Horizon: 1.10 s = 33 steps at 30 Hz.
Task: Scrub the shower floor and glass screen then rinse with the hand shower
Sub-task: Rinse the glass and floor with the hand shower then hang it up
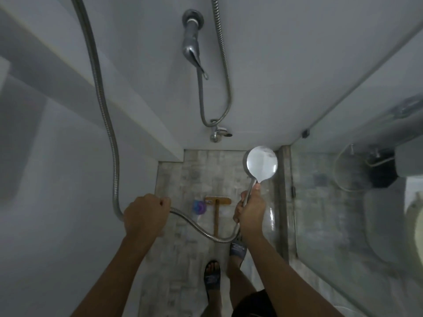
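While the right hand [249,211] grips the hand shower [261,164] by its handle at 3 o'clock beside the glass screen [332,191], the left hand [146,216] at 9 o'clock closes its fingers [165,202] round the hose [201,229]. A scrub brush [217,200] lies on the shower floor [183,175] between them.

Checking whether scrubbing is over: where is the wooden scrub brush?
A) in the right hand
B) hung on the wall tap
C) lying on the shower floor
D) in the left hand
C: the scrub brush lies on the shower floor, while the left hand grips the hose and the right hand holds the hand shower.
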### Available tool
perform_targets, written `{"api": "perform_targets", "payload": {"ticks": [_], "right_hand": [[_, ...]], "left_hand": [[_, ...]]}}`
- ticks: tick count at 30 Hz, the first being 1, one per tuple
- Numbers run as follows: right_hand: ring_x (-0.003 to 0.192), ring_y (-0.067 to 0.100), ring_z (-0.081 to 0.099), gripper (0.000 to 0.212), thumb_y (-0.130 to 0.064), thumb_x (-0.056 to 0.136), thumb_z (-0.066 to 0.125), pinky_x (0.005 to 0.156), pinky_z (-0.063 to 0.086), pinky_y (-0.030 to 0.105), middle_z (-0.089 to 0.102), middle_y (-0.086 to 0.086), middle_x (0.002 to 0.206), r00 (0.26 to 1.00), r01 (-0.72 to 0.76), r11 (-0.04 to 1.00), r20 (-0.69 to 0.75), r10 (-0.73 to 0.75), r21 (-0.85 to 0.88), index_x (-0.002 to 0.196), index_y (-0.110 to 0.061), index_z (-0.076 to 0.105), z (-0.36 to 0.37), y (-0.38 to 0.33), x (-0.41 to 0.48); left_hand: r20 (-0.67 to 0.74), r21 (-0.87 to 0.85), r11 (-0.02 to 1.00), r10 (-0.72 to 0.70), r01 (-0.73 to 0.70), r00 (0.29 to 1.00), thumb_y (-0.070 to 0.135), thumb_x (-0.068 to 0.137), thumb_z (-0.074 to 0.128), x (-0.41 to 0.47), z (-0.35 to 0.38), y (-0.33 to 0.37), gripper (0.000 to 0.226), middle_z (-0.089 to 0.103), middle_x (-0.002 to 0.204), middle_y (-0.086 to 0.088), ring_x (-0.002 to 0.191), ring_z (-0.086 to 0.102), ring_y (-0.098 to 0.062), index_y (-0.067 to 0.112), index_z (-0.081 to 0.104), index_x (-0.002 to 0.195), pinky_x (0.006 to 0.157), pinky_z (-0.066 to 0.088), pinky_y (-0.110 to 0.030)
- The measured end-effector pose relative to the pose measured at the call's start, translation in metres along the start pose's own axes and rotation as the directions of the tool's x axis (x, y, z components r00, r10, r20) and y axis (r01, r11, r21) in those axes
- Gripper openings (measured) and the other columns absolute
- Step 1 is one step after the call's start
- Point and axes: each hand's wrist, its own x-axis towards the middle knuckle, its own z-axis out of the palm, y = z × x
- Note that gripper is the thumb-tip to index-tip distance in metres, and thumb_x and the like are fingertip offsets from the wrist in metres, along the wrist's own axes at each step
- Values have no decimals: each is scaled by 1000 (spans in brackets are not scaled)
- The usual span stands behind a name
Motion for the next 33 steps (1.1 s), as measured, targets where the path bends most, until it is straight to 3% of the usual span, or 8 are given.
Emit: {"api": "perform_targets", "payload": {"ticks": [9, 15, 26, 28, 33], "right_hand": [[38, 17, 31, 63, -65, 97, 34, 44, 30, 24, 35, 3, 45, 995, -30, 998, -91, 35, 54, 68, -12, 49, -4, -6, -2], [38, 17, 32, 62, -73, 85, 35, 43, 30, 24, 35, 4, 45, 999, 0, 1000, 45, 1, -21, 62, -16, 49, 3, 4, -11], [42, 17, 32, 78, -88, 71, 39, 44, 29, 26, 34, 8, 49, 989, 37, 996, 145, -25, -83, 63, -11, 49, 31, 27, -32], [39, 16, 30, 78, -83, 79, 37, 42, 29, 23, 32, 6, 47, 982, 4, 996, 187, 14, -94, 67, -7, 48, 36, 31, -38], [35, 15, 27, 67, -64, 98, 34, 42, 27, 22, 31, 4, 42, 957, -56, 984, 273, 101, -170, 53, -15, 47, 52, 49, -68]], "left_hand": [[19, -46, 999, -14, 15, 1000, 26, 93, 54, -12, 10, -17, 55, 39, 41, 0, 37, 34, -14, 15, 37, 42, 40, 21, -22], [12, -24, 999, -20, 21, 1000, 29, 94, 53, -10, 14, -25, 51, 43, 43, -2, 40, 41, -17, 11, 49, 46, 41, 27, -23], [-37, -29, 999, -21, 19, 999, 29, 92, 52, -8, 13, -57, 49, 46, 47, -7, 44, 47, -25, 10, 48, 47, 46, 33, -26], [-46, -18, 1000, -16, 15, 999, 30, 92, 51, -15, 16, -69, 49, 44, 47, -6, 44, 46, -25, 12, 45, 47, 46, 31, -26], [-76, -46, 999, 15, -19, 997, 31, 91, 48, -42, 24, -110, 51, 37, 42, 0, 38, 37, -19, 16, 37, 43, 43, 23, -23]]}}
